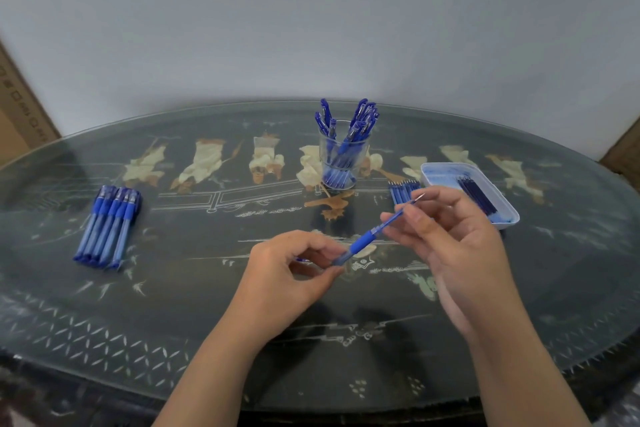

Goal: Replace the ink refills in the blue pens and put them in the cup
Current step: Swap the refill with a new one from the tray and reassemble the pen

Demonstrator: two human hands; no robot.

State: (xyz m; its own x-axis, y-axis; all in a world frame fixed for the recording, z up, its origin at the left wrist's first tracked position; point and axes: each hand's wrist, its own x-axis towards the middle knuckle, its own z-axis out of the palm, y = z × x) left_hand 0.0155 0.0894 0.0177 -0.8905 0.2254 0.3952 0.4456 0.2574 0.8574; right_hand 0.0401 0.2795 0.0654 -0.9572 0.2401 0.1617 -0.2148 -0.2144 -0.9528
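Note:
My left hand (pixel 294 274) pinches the barrel end of a blue pen (pixel 362 244) above the table's middle. My right hand (pixel 450 236) holds the same pen's front part near its metal tip, fingers curled around it. The pen slants up to the right between both hands. A clear glass cup (pixel 341 158) stands at the back centre with several blue pens upright in it. A row of several blue pens (pixel 107 227) lies at the left. Loose refills (pixel 403 191) lie just left of a white tray (pixel 505 215) that contains dark refills (pixel 478 194).
The dark oval table (pixel 207 322) has a glass top with painted figures. Its front edge curves close below my forearms. A cardboard box (pixel 20 111) leans at the far left and a brown object (pixel 623 152) sits at the far right by the wall.

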